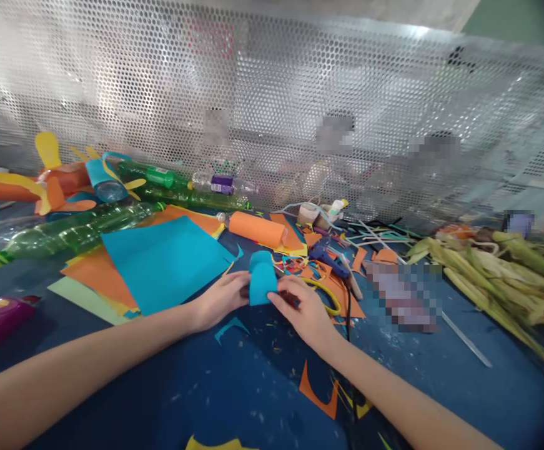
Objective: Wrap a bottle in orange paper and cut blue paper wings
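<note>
Between my two hands is a small blue paper piece (pixel 262 279) with a rounded top, held up over the table. My left hand (pixel 225 297) pinches its left edge. On the other side, my right hand (pixel 302 306) grips the lower right edge between thumb and fingers. To the left lies a large blue paper sheet (pixel 168 262) on top of orange, yellow and pale green sheets. A curved blue scrap (pixel 232 328) rests below my left hand. Just behind the hands, an orange-wrapped bottle (pixel 257 229) lies on its side.
Green plastic bottles (pixel 75 231) and paper-decorated bottles (pixel 107 181) crowd the left. A purple tool (pixel 4 325) lies at the left edge. Right of my hands are a blue glue gun (pixel 330 259), yellow ring (pixel 325 297) and orange scraps. Corn husks (pixel 496 269) pile up before the perforated metal screen (pixel 262 81).
</note>
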The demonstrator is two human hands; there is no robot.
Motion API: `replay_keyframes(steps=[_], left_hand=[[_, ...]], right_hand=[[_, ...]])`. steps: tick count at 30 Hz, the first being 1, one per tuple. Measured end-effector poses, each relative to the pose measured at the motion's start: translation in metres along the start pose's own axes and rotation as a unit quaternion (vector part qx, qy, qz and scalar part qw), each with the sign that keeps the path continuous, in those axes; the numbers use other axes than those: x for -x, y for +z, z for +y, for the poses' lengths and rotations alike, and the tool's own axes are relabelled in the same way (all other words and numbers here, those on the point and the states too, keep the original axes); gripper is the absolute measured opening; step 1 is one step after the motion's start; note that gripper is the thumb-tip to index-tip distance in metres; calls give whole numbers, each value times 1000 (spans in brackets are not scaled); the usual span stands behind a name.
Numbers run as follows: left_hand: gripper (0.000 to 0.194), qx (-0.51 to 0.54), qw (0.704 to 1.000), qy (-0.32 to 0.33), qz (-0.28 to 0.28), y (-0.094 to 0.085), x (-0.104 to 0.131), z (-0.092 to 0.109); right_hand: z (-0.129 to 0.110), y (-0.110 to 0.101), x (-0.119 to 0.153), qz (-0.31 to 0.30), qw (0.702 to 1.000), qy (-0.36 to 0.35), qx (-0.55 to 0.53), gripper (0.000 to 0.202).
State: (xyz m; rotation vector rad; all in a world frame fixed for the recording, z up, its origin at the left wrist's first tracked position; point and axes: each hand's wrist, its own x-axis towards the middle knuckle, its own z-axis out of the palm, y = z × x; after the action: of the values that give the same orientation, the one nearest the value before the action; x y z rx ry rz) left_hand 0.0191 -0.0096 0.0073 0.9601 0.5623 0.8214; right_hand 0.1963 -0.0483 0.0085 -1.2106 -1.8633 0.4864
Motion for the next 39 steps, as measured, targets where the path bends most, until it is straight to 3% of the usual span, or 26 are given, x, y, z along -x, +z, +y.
replay_keyframes(steps=[6,11,15,31,39], left_hand=[[50,-28,995,-32,-86,-3,1,-2],[37,-226,971,11,-77,-3,4,-2],[26,-285,956,27,-70,-3,4,-4],[21,-208,972,9,-111,-5,2,-6],[15,-255,959,-3,-120,-5,5,-5]], right_hand=[[5,2,4,34,996,79,29,25],[4,2,4,19,995,84,40,30],[4,3,4,18,996,80,41,29],[5,5,6,32,995,77,57,27],[5,1,4,33,990,114,-73,26]])
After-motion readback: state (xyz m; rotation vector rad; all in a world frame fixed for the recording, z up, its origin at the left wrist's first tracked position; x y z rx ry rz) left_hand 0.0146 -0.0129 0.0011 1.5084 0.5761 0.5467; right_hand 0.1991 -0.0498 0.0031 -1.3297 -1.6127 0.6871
